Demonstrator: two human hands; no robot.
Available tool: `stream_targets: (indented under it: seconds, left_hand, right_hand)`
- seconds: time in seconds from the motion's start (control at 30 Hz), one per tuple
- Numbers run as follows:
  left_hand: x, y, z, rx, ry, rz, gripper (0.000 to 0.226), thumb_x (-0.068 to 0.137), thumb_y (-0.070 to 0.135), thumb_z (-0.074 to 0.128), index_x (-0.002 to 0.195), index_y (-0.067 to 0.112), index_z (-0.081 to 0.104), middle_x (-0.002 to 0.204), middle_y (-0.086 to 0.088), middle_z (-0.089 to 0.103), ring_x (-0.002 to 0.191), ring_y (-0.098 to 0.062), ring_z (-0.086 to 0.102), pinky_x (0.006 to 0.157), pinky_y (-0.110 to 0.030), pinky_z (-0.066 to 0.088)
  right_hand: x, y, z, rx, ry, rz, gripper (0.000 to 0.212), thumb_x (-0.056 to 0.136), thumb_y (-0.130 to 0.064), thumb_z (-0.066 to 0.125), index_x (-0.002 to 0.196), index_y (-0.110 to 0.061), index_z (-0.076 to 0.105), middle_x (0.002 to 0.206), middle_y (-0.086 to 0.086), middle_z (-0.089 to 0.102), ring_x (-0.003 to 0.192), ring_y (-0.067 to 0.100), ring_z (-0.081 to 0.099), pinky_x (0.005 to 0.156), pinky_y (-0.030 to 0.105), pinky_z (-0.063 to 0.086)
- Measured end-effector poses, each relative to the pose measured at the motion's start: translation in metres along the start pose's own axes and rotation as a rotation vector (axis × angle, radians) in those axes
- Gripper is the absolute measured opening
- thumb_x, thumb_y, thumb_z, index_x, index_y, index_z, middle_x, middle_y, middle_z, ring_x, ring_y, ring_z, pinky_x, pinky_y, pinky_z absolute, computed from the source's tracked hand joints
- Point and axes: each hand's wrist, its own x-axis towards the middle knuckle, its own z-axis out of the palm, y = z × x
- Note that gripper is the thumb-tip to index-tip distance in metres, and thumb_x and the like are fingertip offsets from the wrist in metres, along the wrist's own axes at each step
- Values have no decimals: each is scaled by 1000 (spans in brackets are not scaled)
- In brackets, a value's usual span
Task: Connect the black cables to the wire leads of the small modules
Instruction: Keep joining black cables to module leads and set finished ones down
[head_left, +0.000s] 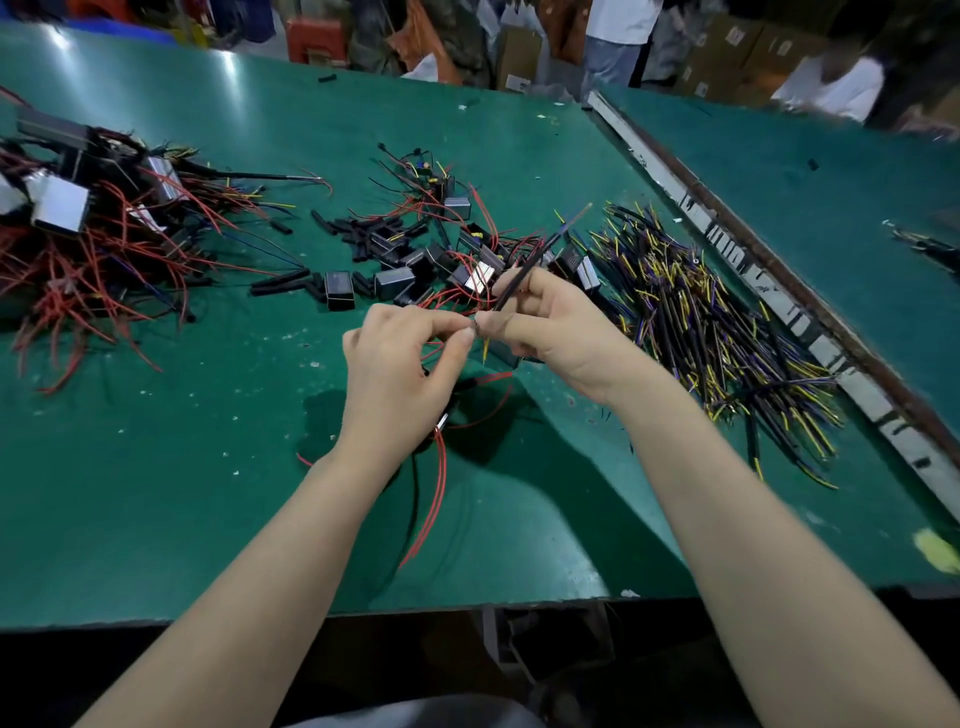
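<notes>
Right in the middle of the head view, two bare hands meet above the green tabletop (156, 441). Where the fingertips touch is hard to see, because the wire ends there are tiny and partly hidden by the fingers. The left hand (400, 374) has its fingers curled, and its grip pinches a thin red wire lead (439, 483) between thumb and finger. More of that lead hangs down under the wrist toward the near edge. A small module (442, 421) seems to hang below the left palm, but most of it is hidden. The right hand (545, 332) has curled fingers too, and its grip pinches a black cable (540, 257) that sticks up and away to the far right. Its far tip is blurry.

Just beyond the hands lies a bunch of small black modules (400, 280) with red leads. To the right lies a big pile of black cables (717, 332) with yellow and blue ends. At the far left a heap of finished modules (78, 218) is cut off by the edge. Both forearms reach in from the near side.
</notes>
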Motion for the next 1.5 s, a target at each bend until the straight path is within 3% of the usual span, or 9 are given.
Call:
stream_targets:
  seconds: [0.23,0.37,0.57,0.7,0.97,1.13,1.27,1.37,1.5]
  left_hand:
    - [-2,-1,2,45,77,1,12,85,20,61,86,14,70,84,10,64,85,-27,55,77,-46,42]
    - [0,-2,2,51,60,39,12,85,21,60,89,14,70,83,15,55,83,-26,54,76,-42,39]
    - [0,-5,1,69,20,102,27,88,20,60,114,25,66,85,11,60,83,-16,47,74,-35,32]
    - [-2,-6,2,138,23,113,18,88,24,61,103,21,70,85,5,63,83,-20,50,70,-35,30]
    - [0,-8,8,70,-79,113,19,89,12,56,98,6,72,88,-8,64,82,-33,50,69,-47,43]
    - [-1,-9,11,40,-125,20,29,91,21,50,116,16,65,94,3,60,91,-24,46,77,-37,35]
    - [-2,-7,8,11,-83,-36,27,89,29,52,115,22,55,82,21,51,85,-15,44,74,-27,22]
    - [-3,-4,6,99,-52,44,20,90,28,52,107,22,61,85,16,53,87,-19,48,72,-27,21]
    - [-4,-2,6,167,-31,93,20,91,26,53,105,21,67,90,3,62,88,-24,51,70,-30,24]
  right_hand:
    - [-11,4,14,-33,46,-26,28,85,7,60,92,-17,47,66,-2,65,58,8,55,55,16,43]
    - [-13,-7,14,-196,-21,-60,31,85,7,57,92,-20,44,71,-4,62,58,6,54,64,30,45]
    - [-16,-14,11,-297,-38,-38,31,84,1,59,95,-22,42,70,-3,67,55,13,52,53,25,45]
    - [-16,-13,9,-314,-16,-19,30,80,-5,60,96,-24,42,71,0,69,59,19,52,56,29,43]
    - [-22,-16,9,-536,-35,-159,36,85,-5,57,93,-33,36,79,-2,66,56,5,47,59,14,38]
    - [-21,-14,4,-540,-48,-176,36,88,-4,56,95,-33,35,79,-6,63,67,21,53,69,35,45]
    - [-22,-10,4,-502,-19,-183,32,89,-8,58,95,-31,36,80,-7,63,64,16,52,69,35,48]
    - [-24,-10,6,-473,4,-170,32,88,-7,58,95,-30,37,83,-4,66,81,33,61,82,49,50]
    - [-24,-12,7,-477,30,-187,31,88,-7,59,98,-27,38,79,-8,65,74,24,57,79,43,49]
